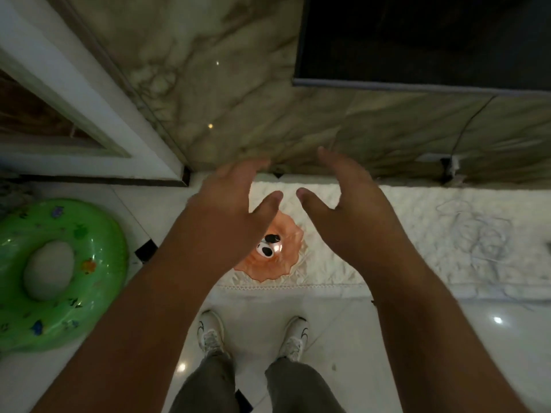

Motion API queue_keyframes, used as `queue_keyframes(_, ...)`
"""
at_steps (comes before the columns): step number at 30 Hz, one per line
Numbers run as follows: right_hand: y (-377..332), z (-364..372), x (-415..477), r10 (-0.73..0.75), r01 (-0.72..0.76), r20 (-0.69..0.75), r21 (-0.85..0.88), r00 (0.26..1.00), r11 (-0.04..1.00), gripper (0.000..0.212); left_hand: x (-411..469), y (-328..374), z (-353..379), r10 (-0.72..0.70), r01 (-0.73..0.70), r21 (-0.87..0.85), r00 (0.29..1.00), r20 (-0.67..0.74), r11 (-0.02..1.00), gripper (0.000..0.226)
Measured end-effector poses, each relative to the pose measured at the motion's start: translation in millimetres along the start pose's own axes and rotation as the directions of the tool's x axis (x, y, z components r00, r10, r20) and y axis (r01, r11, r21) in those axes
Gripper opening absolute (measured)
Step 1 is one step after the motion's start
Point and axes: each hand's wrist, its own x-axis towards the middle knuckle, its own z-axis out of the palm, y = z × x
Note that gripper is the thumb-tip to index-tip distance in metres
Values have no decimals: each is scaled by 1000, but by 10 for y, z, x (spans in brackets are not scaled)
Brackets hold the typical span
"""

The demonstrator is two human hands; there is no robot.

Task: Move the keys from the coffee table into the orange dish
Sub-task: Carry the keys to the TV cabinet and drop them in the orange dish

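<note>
An orange dish (283, 263) with a scalloped rim sits on a white textured cloth (402, 234) along a ledge below a marble wall. Inside the dish lie the keys (268, 247), dark and white pieces with a shiny part. My left hand (232, 204) hovers above the dish's left side, fingers spread, holding nothing. To the right of the dish floats my right hand (348, 198), also spread and holding nothing. Both thumbs point toward each other just above the dish. My left forearm hides part of the dish.
A green inflatable swim ring (98, 263) lies on the glossy white floor at the left. A dark screen (417, 40) hangs on the marble wall at upper right. A thin cable (477, 231) lies coiled on the cloth. My white shoes (295, 338) stand below the ledge.
</note>
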Motion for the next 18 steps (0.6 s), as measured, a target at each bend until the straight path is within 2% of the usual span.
queue_keyframes(4, -527, -846, -329, -45, 46, -31, 5, 998, 999, 58, -324, 819, -684, 95, -97, -35, 994, -46, 995, 49)
queue_keyframes(9, -1196, -1814, -774, -191, 190, -97, -19, 977, 982, 68, -784, 1646, -1495, 218, -241, -83, 951, -217, 967, 43)
queue_keyframes(14, -1705, -2472, -1121, -310, 307, -179, -47, 934, 951, 70, -1047, 2080, -2038, 302, -325, -27, 904, -302, 945, 44)
queue_keyframes(18, -1915, -2710, -1319, -334, 330, -259, -58, 906, 942, 69, -1126, 2296, -2268, 373, -390, -5, 883, -285, 921, 45)
